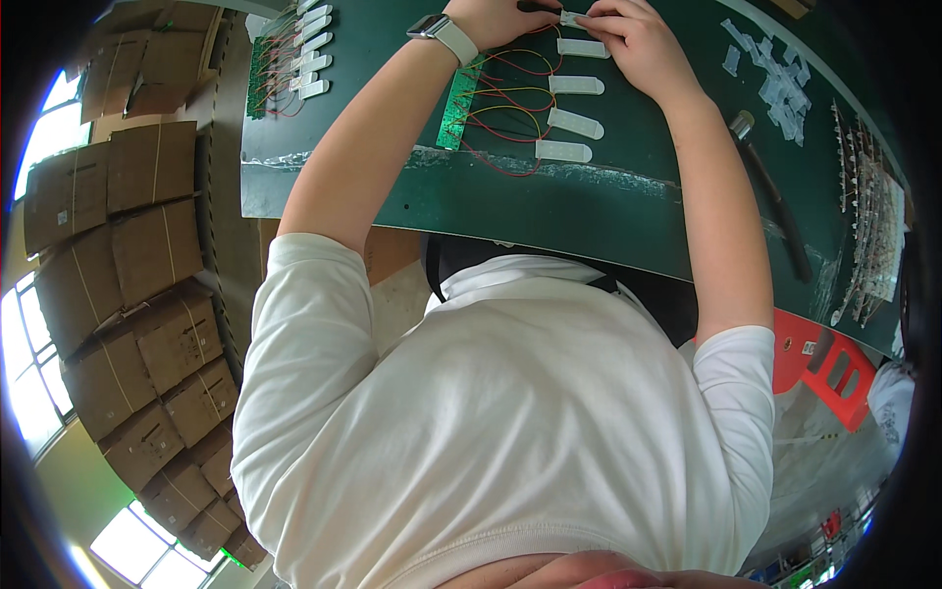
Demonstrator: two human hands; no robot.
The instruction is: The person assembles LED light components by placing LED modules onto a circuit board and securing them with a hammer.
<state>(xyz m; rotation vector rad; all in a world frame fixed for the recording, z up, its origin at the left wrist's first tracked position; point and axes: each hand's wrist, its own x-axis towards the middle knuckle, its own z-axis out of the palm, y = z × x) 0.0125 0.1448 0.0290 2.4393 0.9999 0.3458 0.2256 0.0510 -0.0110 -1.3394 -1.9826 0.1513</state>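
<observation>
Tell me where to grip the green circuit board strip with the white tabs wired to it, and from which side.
Probably grip the green circuit board strip by its long edges at the near end, coming from its bare side, away from the wires. The white tabs and wires crowd the other side, where both hands are.

white short-sleeved shirt (510, 412) | pale-strapped wristwatch (444, 32), left wrist

Bright daylight floods in from blown-out windows (39, 373) at the frame's left edge; strong fisheye bending, dark vignetted corners, soft shadows, centre reasonably sharp.
</observation>
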